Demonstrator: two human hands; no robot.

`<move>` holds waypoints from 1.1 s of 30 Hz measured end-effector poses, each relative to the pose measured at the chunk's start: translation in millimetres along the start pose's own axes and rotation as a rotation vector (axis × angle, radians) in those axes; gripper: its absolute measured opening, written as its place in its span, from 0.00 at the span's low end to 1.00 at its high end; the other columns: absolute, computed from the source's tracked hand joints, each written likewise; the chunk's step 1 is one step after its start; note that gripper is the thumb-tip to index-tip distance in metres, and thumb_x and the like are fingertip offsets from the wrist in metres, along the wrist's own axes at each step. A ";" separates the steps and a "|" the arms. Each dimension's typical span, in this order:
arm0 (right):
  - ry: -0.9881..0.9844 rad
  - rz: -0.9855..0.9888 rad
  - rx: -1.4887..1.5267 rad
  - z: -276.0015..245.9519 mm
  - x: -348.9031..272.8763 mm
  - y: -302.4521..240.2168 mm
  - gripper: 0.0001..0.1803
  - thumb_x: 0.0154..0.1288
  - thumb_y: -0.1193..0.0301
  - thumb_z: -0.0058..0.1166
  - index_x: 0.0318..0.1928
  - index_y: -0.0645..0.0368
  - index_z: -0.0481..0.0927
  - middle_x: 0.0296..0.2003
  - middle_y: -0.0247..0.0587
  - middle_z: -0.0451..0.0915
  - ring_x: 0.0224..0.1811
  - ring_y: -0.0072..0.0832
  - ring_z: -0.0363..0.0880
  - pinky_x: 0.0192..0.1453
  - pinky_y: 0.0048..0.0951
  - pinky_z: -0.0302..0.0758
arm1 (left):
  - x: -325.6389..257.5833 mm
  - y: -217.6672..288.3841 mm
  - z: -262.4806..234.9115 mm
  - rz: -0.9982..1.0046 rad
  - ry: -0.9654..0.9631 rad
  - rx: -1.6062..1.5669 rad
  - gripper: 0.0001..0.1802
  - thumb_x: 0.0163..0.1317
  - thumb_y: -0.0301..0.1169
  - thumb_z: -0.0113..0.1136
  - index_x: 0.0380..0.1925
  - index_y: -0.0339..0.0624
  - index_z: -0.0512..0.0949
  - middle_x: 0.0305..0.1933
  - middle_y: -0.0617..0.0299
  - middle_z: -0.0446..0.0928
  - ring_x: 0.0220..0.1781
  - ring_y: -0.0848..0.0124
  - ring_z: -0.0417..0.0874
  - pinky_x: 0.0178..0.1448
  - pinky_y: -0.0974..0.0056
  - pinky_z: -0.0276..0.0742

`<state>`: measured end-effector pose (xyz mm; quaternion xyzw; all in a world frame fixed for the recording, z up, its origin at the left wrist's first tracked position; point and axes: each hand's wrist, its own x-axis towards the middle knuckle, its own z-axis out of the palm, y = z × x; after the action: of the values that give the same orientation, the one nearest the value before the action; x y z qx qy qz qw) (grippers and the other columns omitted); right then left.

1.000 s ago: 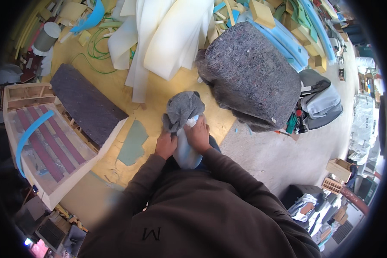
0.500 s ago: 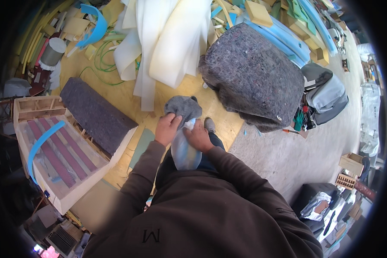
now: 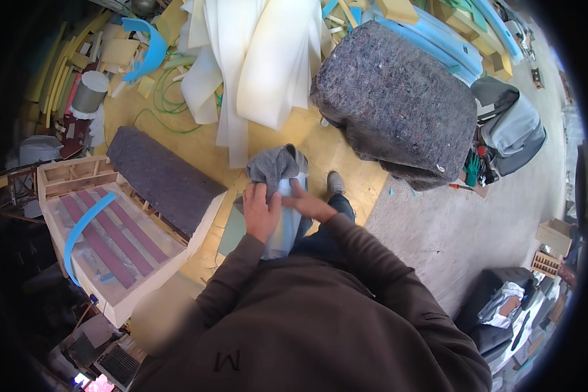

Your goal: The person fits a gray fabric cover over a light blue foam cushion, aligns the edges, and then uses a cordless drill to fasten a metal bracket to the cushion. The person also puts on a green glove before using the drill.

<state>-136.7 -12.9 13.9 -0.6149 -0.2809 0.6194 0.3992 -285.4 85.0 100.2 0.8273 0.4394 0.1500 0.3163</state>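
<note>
In front of my body hangs a clear plastic bag [image 3: 279, 240] with something pale blue inside. A crumpled grey cloth [image 3: 269, 166] lies bunched at its upper end; whether it is in the bag or over it I cannot tell. My left hand [image 3: 261, 212] is closed on the lower edge of the cloth, its fingers curled over it. Close beside it, my right hand [image 3: 312, 204] reaches in from the right with thumb and index finger apart, against the bag. It is slightly blurred.
A bulky piece covered in dark felt [image 3: 395, 98] stands ahead right. White foam sheets [image 3: 268, 72] hang ahead. To the left are a wooden frame with purple webbing [image 3: 114, 251] and a felt-covered part [image 3: 163, 179]. A grey bag [image 3: 516, 124] and green gloves [image 3: 472, 170] lie at the right.
My left hand has shifted its grip lower on the grey cloth. The right hand has moved from pinching the bag's mouth to spread fingers. The whole view has shifted slightly.
</note>
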 end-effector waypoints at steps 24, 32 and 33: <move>0.515 -0.701 -1.140 -3.6 85.1 -58.7 0.38 0.64 0.75 0.62 0.76 0.68 0.73 0.76 0.57 0.78 0.74 0.47 0.82 0.67 0.53 0.82 | 28.7 -3.7 1.5 -0.366 0.040 0.236 0.36 0.56 0.40 0.84 0.66 0.48 0.82 0.71 0.49 0.74 0.75 0.40 0.71 0.75 0.35 0.69; 0.582 -0.601 -0.999 -18.9 86.8 -45.2 0.33 0.65 0.74 0.62 0.71 0.68 0.77 0.69 0.56 0.83 0.65 0.48 0.89 0.63 0.48 0.84 | 38.9 11.1 27.3 -0.343 0.108 0.244 0.37 0.55 0.41 0.83 0.65 0.45 0.80 0.67 0.47 0.73 0.71 0.38 0.73 0.73 0.35 0.72; 0.553 -0.561 -0.978 -21.5 87.0 -46.0 0.30 0.66 0.74 0.62 0.69 0.68 0.78 0.66 0.55 0.85 0.62 0.48 0.90 0.61 0.47 0.85 | 39.7 11.8 28.8 -0.348 0.109 0.262 0.36 0.56 0.41 0.83 0.64 0.45 0.80 0.66 0.47 0.73 0.71 0.38 0.73 0.73 0.34 0.72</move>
<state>-102.2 81.2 3.9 -0.7667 -0.5689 0.1090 0.2768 -240.3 101.4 85.1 0.7637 0.6076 0.0792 0.2032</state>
